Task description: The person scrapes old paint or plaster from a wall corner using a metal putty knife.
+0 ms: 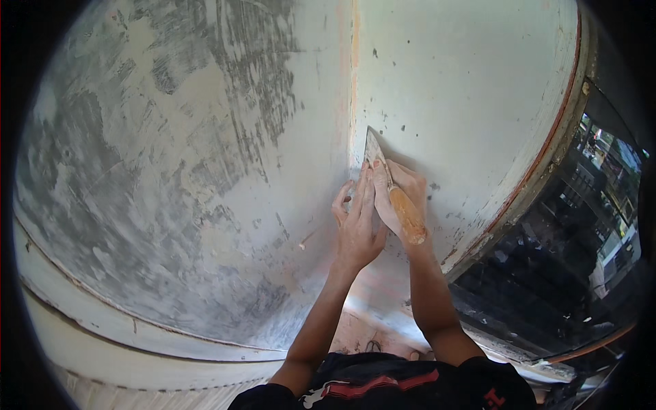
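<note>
A putty knife point(408, 217) with a worn wooden handle and a thin metal blade is in my right hand point(408, 183). My right fingers are closed around it, with the handle end toward me and the blade tip pointing up at the wall corner. My left hand point(357, 222) lies just left of it, fingers stretched out, their tips close against the lower blade; whether they press on it I cannot tell. Pale dust coats both hands. Behind them, the pale wall panel point(471, 82) carries several small dark spots, and its corner joint point(354, 61) shows an orange-brown line.
On the left stands a wall point(164, 123) with patchy grey and white filler. A dark glass pane point(547, 253) with reflections is at the right, bordered by a worn reddish-brown frame edge point(536, 174). A pale ledge point(150, 335) curves along the lower left.
</note>
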The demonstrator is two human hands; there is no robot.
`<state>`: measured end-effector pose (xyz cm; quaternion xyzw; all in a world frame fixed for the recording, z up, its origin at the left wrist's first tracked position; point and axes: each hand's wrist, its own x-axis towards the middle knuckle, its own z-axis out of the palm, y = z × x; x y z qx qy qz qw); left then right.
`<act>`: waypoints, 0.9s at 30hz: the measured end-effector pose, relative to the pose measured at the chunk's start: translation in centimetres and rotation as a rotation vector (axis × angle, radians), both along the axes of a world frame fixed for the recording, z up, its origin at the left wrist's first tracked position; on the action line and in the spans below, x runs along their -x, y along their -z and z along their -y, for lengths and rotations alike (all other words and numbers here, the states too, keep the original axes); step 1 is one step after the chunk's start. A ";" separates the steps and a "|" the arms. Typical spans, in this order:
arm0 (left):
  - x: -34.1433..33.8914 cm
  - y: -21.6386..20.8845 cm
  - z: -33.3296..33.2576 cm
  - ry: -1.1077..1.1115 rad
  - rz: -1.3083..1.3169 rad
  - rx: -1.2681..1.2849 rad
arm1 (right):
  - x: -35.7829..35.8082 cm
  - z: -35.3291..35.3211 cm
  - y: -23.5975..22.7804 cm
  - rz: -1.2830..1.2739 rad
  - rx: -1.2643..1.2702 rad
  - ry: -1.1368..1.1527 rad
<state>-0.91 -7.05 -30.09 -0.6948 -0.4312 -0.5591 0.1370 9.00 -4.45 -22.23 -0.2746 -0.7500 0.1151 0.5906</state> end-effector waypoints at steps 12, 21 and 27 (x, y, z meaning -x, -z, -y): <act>1.0 0.3 -1.2 0.004 -0.086 0.095 | 0.0 -0.2 0.0 0.055 -0.036 0.097; 1.1 0.3 -1.2 0.048 0.006 0.032 | 0.7 -0.8 0.7 0.047 0.009 0.047; 1.8 0.1 -1.2 0.063 0.017 0.044 | 1.6 -1.3 1.5 0.024 -0.033 0.056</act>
